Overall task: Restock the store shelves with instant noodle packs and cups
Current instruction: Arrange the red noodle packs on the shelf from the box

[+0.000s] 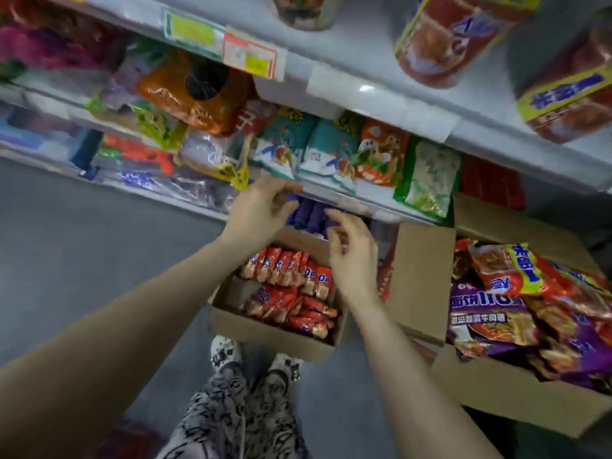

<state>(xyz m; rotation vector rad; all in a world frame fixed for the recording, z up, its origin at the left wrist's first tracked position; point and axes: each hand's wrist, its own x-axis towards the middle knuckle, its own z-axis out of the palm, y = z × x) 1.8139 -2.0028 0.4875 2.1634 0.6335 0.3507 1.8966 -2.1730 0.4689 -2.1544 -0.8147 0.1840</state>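
Nearest the camera were the person's patterned trousers (238, 422) and a pair of printed slippers (227, 352), standing on the grey floor (82, 260). Just beyond the feet an open cardboard box (265, 336) sat on the floor, partly filled with red instant noodle packs (288, 286) lying in loose rows. To its right stood a larger carton (496, 392), flaps up, heaped with purple and red multi-packs (516, 313).

Both bare forearms reached over the small box towards the lowest shelf (334, 193). The left hand (261, 207) was at the shelf's front edge, thumb on top and fingers curled beneath, closed on the end of the purple packs (309, 215) that stood side by side in the shadowed space under that shelf. The right hand (352, 260) hovered just beside them, its fingers half curled with the tips at the same packs; motion blur made it impossible to tell whether they held anything.

On the shelf above lay teal packs (318, 150), an orange pack (381, 154) and a green pack (430, 173), overlapping one another. Farther up, the next shelf (364, 91) carried price labels (251, 54) on its edge, and above it red noodle cups (447, 38) with yellow bands.
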